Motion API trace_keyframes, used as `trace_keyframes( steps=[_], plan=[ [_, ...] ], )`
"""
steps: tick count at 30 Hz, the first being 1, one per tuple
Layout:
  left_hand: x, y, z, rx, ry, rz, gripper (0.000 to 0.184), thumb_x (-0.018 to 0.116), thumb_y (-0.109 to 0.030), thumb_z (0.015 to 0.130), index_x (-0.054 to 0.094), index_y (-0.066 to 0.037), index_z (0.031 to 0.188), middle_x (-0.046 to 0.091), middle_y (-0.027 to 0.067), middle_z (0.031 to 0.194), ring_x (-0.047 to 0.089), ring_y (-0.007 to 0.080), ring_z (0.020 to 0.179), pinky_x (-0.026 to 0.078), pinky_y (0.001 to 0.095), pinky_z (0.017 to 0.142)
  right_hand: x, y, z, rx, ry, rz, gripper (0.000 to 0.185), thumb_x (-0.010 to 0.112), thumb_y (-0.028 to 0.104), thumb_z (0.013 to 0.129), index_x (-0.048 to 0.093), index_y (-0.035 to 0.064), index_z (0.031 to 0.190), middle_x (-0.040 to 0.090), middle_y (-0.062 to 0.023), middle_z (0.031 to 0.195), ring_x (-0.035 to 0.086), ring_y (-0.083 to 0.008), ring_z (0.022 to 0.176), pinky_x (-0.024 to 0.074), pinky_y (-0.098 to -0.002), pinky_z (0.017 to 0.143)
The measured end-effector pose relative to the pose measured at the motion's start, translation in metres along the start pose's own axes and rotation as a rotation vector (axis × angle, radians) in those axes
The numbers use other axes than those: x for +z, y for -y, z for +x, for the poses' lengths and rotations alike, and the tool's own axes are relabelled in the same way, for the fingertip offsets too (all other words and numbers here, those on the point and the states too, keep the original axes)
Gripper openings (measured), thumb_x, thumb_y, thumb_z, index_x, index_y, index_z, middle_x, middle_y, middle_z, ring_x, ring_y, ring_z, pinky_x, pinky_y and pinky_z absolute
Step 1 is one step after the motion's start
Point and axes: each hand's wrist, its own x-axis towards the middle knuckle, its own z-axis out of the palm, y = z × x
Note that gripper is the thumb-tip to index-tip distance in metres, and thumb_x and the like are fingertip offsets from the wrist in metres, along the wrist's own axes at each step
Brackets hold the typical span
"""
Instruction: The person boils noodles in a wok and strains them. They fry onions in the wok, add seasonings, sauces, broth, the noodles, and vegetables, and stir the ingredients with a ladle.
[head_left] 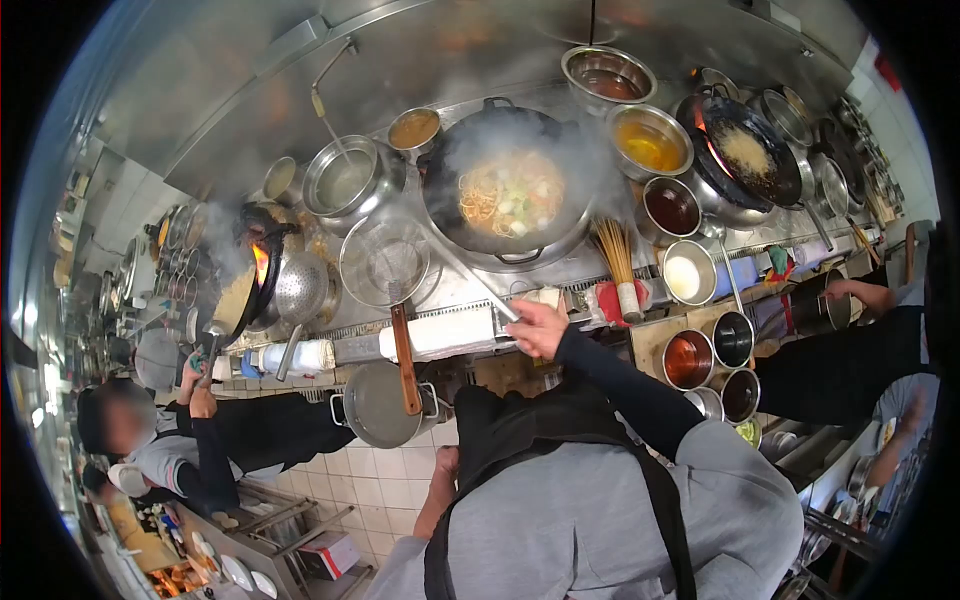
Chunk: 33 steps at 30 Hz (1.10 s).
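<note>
My right hand is closed round the handle end of a long metal ladle, which slants up and left beside the wok. Noodles with pale vegetables steam in the big black wok. Down by my left side hangs my left hand, small in view, its fingers not clearly seen. Left of the wok lies a wire strainer with a wooden handle over the counter edge. A bamboo brush stands right of the wok.
Pots of sauce and oil stand at the right. A large pot is below the counter edge. One co-worker tends a flaming wok at the left; another person stands right, near another wok.
</note>
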Motion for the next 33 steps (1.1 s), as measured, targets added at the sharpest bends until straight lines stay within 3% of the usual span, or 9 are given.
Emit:
trace_keyframes(
  steps=[3,5,10,14,17,19,22,25,33],
  plan=[
    [-0.005,-0.087,-0.073,0.032,0.013,0.141,0.039,0.047,-0.02,0.09,0.061,0.008,0.114,0.068,0.0204,0.099,0.067,0.0321,0.087,0.053,0.0411,0.067,0.032,-0.015,0.027,0.212,0.088,-0.043,0.047,0.061,0.009,0.09,0.048,0.0048,0.135,0.058,-0.0065,0.071,0.055,-0.0159,0.058,0.047,-0.0316,0.051],
    [-0.001,-0.114,-0.098,-0.018,-0.07,0.154,0.036,0.049,-0.021,0.091,0.063,0.007,0.109,0.068,0.0186,0.093,0.067,0.0302,0.084,0.053,0.0405,0.065,0.054,-0.117,0.078,-0.38,-0.094,-0.692,0.059,0.062,0.015,0.086,0.043,0.0048,0.141,0.065,-0.0209,0.078,0.065,-0.0369,0.072,0.0521,-0.0435,0.071],
    [-0.017,-0.008,-0.01,0.201,-0.102,0.388,0.035,0.054,-0.024,0.092,0.069,0.007,0.1,0.071,0.0132,0.091,0.067,0.019,0.082,0.053,0.0361,0.062,0.082,-0.122,0.063,-0.411,-0.046,-0.712,0.044,0.061,0.026,0.091,0.054,0.005,0.129,0.066,-0.0163,0.077,0.066,-0.0342,0.068,0.0537,-0.0416,0.063],
    [-0.017,0.039,0.0,0.211,-0.077,0.565,0.035,0.055,-0.024,0.091,0.069,0.007,0.099,0.071,0.0126,0.093,0.068,0.0178,0.083,0.053,0.036,0.062,0.047,-0.139,0.057,0.397,0.402,-0.504,0.037,0.054,0.036,0.099,0.062,0.0099,0.124,0.064,-0.0015,0.078,0.058,-0.0086,0.052,0.0477,-0.026,0.043],
    [-0.012,0.046,-0.005,0.212,-0.01,0.615,0.034,0.055,-0.023,0.091,0.069,0.007,0.099,0.071,0.0128,0.094,0.068,0.0188,0.083,0.053,0.0365,0.063,-0.01,-0.182,0.027,0.412,0.362,-0.719,0.04,0.059,0.028,0.092,0.061,0.003,0.124,0.065,-0.0088,0.072,0.064,-0.0187,0.052,0.0506,-0.0322,0.045],
    [-0.01,0.046,-0.006,0.215,0.013,0.642,0.034,0.055,-0.023,0.091,0.069,0.007,0.1,0.071,0.013,0.094,0.068,0.0194,0.084,0.054,0.0369,0.063,-0.06,-0.244,0.002,0.279,0.248,-1.282,0.032,0.053,0.021,0.087,0.069,0.0017,0.107,0.071,-0.014,0.085,0.071,-0.0287,0.076,0.0559,-0.0401,0.069],
    [-0.012,0.04,-0.002,0.219,0.027,0.665,0.033,0.055,-0.022,0.091,0.069,0.007,0.1,0.072,0.0133,0.096,0.069,0.0203,0.085,0.054,0.0374,0.064,-0.187,-0.472,-0.018,0.347,0.086,-1.421,0.031,0.057,0.025,0.084,0.072,0.0057,0.104,0.072,-0.0151,0.1,0.068,-0.0299,0.097,0.0543,-0.0426,0.082],
    [-0.018,0.037,0.015,0.231,0.03,0.702,0.033,0.055,-0.022,0.091,0.069,0.007,0.101,0.072,0.0136,0.097,0.069,0.0212,0.085,0.054,0.0379,0.065,-0.2,-0.463,-0.053,0.677,-0.08,-1.316,0.032,0.061,0.028,0.082,0.074,0.0079,0.102,0.071,-0.0139,0.106,0.067,-0.0302,0.103,0.0538,-0.0416,0.086],
    [-0.014,-0.087,-0.03,0.103,0.02,0.185,0.029,0.057,-0.015,0.088,0.065,0.007,0.105,0.068,0.0138,0.089,0.065,0.0253,0.075,0.052,0.0363,0.058,-0.16,-0.369,-0.088,0.653,-0.148,-1.18,0.031,0.056,0.029,0.086,0.075,0.0089,0.099,0.07,-0.0149,0.111,0.065,-0.0328,0.106,0.052,-0.0425,0.092]
  ],
)
